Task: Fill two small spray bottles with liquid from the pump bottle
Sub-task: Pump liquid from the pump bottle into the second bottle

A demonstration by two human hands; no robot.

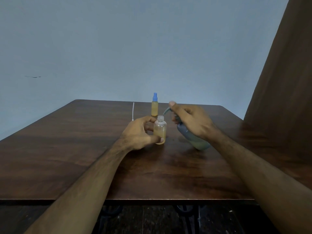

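While both forearms reach in from the near edge of the table (67,157), the left hand (140,132) grips the open spray bottle (159,130): thumb curled across its lower front, other fingers wrapped behind. Bottle stands upright on the wood, cap off, neck bare, yellowish liquid roughly half to two-thirds up, hard to read exactly through the tint.

Just right of it, the right hand (192,122) grips the pump bottle (194,137) around the neck, fingers curled, one fingertip up on the pump head. Pump bottle is tilted, base on the table to the right, top leaning left toward the open bottle. Its nozzle (166,111) points down-left and sits just above and slightly right of the open neck, apart from it, not touching.

Key relation: nozzle tip versus bottle mouth. Mouth lies just below-left of the tip; the small bottle's long axis is vertical, the pump's slanted. Right hand is the nearer one to the pump head, left only steadies. Judgement: mid-fill on the second bottle; the next press needs the tip over the mouth or liquid lands on the wood.

Further back, the capped spray bottle (154,107) with blue top stands upright, filled amber, looks done. Left of it a thin white dip tube (133,111) sticks up, probably the removed sprayer; its head is hidden behind the left hand.
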